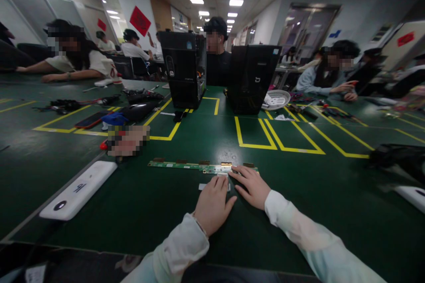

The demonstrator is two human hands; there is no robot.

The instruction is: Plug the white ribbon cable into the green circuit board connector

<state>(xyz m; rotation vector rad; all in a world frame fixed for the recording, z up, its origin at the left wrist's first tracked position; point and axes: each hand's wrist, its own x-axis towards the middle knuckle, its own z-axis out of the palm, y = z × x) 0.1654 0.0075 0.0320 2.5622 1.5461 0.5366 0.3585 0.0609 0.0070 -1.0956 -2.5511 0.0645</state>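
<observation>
A long, narrow green circuit board strip (181, 166) with copper-coloured tabs along its far edge lies across the green table in front of me. My right hand (251, 186) rests palm down at its right part, fingers spread, with the fingertips on the board. Just to the left, my left hand (212, 205) lies flat with its thumb out to the side. Its fingertips touch a white piece (202, 186) by the board's near edge. The fingers partly cover that piece, so its kind is unclear.
A white oblong device (79, 190) lies to my left. Behind it are a pixelated item (129, 140) and several dark tools. Two black computer cases (184, 70) (254, 79) stand ahead, a person (217, 57) behind them. Right of them sits a white basket (276, 99). Yellow tape (257, 146) marks the table.
</observation>
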